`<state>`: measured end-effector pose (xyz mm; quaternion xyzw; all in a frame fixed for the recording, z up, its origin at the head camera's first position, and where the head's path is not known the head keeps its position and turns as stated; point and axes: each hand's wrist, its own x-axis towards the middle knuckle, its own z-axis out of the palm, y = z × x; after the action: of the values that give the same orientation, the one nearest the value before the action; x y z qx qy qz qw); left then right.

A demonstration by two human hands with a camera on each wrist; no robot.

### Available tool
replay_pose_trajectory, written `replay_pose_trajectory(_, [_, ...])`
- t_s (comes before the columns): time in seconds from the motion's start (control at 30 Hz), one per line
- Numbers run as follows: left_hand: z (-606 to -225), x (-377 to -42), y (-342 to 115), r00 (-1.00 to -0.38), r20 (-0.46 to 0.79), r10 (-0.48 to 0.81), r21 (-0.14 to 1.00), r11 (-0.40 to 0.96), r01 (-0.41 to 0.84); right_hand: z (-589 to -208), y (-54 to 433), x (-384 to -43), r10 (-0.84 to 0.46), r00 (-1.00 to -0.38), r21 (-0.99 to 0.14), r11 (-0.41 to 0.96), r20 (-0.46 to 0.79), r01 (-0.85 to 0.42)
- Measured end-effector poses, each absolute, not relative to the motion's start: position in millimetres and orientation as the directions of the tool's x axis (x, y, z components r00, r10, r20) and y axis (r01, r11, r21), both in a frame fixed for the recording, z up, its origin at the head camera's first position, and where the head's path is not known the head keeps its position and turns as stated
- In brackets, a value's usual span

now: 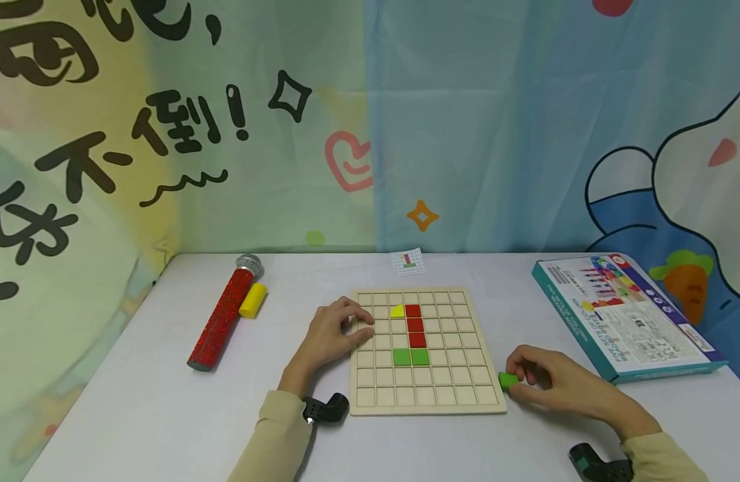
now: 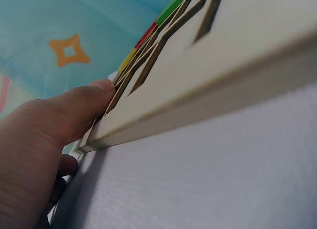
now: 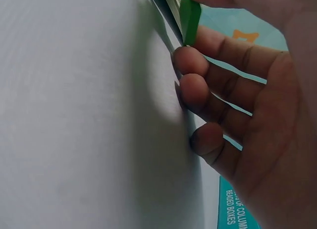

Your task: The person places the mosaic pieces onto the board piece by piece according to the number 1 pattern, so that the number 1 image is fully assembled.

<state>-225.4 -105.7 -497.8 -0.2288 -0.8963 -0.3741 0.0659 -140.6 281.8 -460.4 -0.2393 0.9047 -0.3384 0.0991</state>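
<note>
A pale wooden grid board point(image 1: 460, 408) lies on the table between the hands. Its cells hold a yellow piece point(image 1: 397, 311), a column of three red pieces point(image 1: 415, 325) and two green pieces point(image 1: 410, 357). At the board's left edge, my left hand point(image 1: 334, 331) grips the rim; the left wrist view has the thumb point(image 2: 101, 87) over the top and the other fingers low beside the edge. My right hand point(image 1: 553, 381) pinches a green block point(image 1: 508, 381) between thumb and index finger, just off the board's lower right corner. The right wrist view shows its remaining fingers point(image 3: 195, 92) curled loosely.
A small pattern card point(image 1: 408, 262) lies behind the board. To the left are a red tube with a silver cap point(image 1: 222, 321) and a yellow cylinder point(image 1: 253, 300). A flat game box point(image 1: 635, 321) lies at the right. A printed curtain point(image 1: 466, 134) hangs behind the table.
</note>
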Motion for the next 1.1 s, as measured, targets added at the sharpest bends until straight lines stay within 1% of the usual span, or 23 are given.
replay_pose_trajectory(0.13, [-498.7,-226.0,-105.2,-0.884,0.295,0.363,0.637,0.615,0.465,-461.2,280.4,-141.5,-0.483,-0.876,-0.657,0.661,-0.003,-0.363])
replay_pose_trajectory(0.3, [-497.5,-226.7,-104.4,-0.883,0.289,0.37,0.643,0.608,0.465,-461.8,279.3,-142.2,-0.455,-0.89,-0.654,0.678,-0.015,-0.335])
replay_pose_trajectory(0.67, [-496.3,-225.0,-106.3,-0.893,0.268,0.361,0.641,0.626,0.445,-461.3,270.5,-147.2,-0.445,-0.896,-0.628,0.7,-0.01,-0.34])
replay_pose_trajectory(0.97, [-496.8,-225.1,-106.8,-0.893,0.272,0.358,0.644,0.621,0.446,-458.9,260.5,-151.3,-0.445,-0.894,-0.613,0.691,0.057,-0.383])
replay_pose_trajectory(1.1, [-496.8,-225.3,-106.0,-0.893,0.267,0.362,0.647,0.619,0.444,-457.4,257.2,-152.7,-0.419,-0.906,-0.616,0.701,0.053,-0.36])
